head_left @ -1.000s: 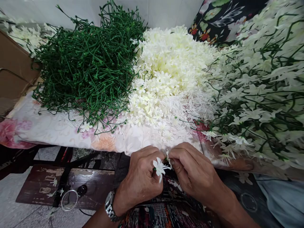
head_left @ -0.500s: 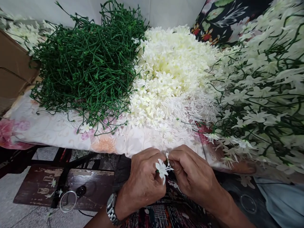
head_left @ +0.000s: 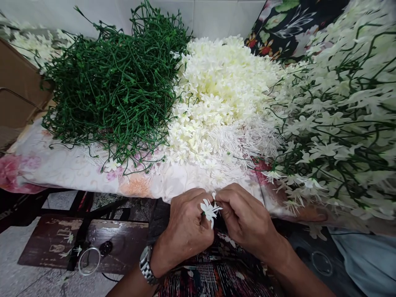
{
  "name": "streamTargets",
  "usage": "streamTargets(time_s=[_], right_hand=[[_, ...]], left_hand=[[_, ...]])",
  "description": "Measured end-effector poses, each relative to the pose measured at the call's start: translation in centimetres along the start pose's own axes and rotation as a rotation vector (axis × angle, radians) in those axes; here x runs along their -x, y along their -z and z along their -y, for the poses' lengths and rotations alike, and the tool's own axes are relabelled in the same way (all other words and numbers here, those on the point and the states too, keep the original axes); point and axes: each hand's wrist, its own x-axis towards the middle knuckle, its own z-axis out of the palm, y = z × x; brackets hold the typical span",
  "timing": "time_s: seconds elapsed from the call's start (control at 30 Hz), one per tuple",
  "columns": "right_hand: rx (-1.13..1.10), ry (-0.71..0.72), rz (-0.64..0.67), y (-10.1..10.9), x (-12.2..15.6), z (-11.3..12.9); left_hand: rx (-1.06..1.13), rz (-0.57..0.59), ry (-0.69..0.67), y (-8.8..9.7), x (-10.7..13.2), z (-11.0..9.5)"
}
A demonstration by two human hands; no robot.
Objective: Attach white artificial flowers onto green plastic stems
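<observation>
My left hand (head_left: 190, 227) is closed around a stem that its fingers mostly hide. A white artificial flower (head_left: 210, 211) with narrow petals sticks out beside its thumb. Close against it, my right hand (head_left: 246, 222) pinches a small white flower piece (head_left: 214, 195) between thumb and forefinger; its lower part is hidden. Both hands are just in front of the table's near edge. Beyond them lie a heap of loose white blossoms (head_left: 222, 86), a patch of thin white stamens (head_left: 244, 138) and a tangled pile of green plastic stems (head_left: 114, 90).
Assembled white flowers on green stems (head_left: 334, 123) pile up at the right and overhang the table edge. A floral cloth (head_left: 77, 173) covers the table. A cardboard box (head_left: 21, 82) stands at the left. Below are a dark wooden board (head_left: 123, 247) and a clear round ring (head_left: 89, 261).
Both hands sit slightly higher and farther left in view, still close together. The white flower moves along with the left hand, and the grips look the same.
</observation>
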Motion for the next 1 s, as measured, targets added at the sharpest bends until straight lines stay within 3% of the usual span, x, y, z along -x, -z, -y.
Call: streamTargets(time_s=[0.1,0.33,1.0], right_hand=[[-0.124,-0.057,-0.015,0.4,-0.3,-0.2],[-0.16,-0.101,-0.032,0.7,0.0,0.0],[-0.072,0.009,0.012,-0.2,0.1,-0.2]], left_hand=[[0.087,0.061,0.041,0.5,0.1,0.0],[0.183,0.006,0.104,0.4,0.8,0.0],[0.033,-0.056,0.049,-0.1,0.6,0.2]])
